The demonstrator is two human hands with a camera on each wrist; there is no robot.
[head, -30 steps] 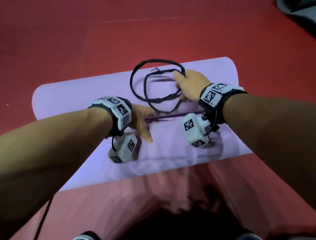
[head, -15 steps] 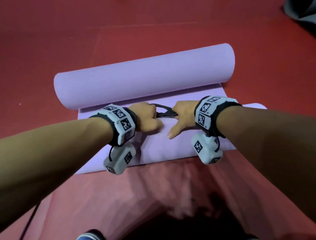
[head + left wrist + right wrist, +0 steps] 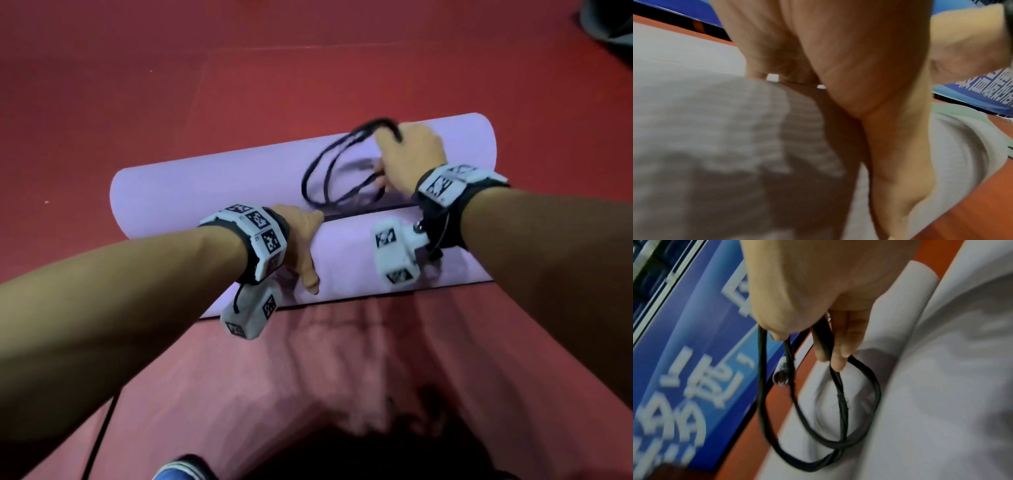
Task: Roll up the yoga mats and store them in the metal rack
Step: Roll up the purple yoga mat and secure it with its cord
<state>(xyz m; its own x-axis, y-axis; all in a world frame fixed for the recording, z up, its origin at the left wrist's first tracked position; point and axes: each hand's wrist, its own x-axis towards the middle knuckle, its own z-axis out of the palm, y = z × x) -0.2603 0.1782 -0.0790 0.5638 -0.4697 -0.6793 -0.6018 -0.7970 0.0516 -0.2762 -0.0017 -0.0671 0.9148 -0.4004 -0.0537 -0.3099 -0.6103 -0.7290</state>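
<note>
A lilac yoga mat (image 3: 212,185) lies rolled on the red floor, its loose end (image 3: 349,253) spread toward me. My left hand (image 3: 301,240) presses on the mat at the seam, thumb stretched back and fingertips hidden. The left wrist view shows its palm (image 3: 859,81) flat against the ribbed mat (image 3: 705,129). My right hand (image 3: 407,157) hovers over the roll's right part and grips a black strap (image 3: 318,174). The strap's loops hang blurred above the mat. In the right wrist view the fingers (image 3: 838,345) curl round the strap (image 3: 840,402) over the mat (image 3: 941,386).
Red floor (image 3: 308,68) surrounds the mat. A pink mat or cloth (image 3: 342,359) lies between me and the lilac one. A blue shoe (image 3: 181,471) and a thin black cable (image 3: 102,435) are near the bottom. A blue banner (image 3: 684,369) borders the floor beyond.
Half a second ago both hands met at the strap on the flap. My right hand has lifted the strap loops over the roll; my left hand has flattened onto the mat.
</note>
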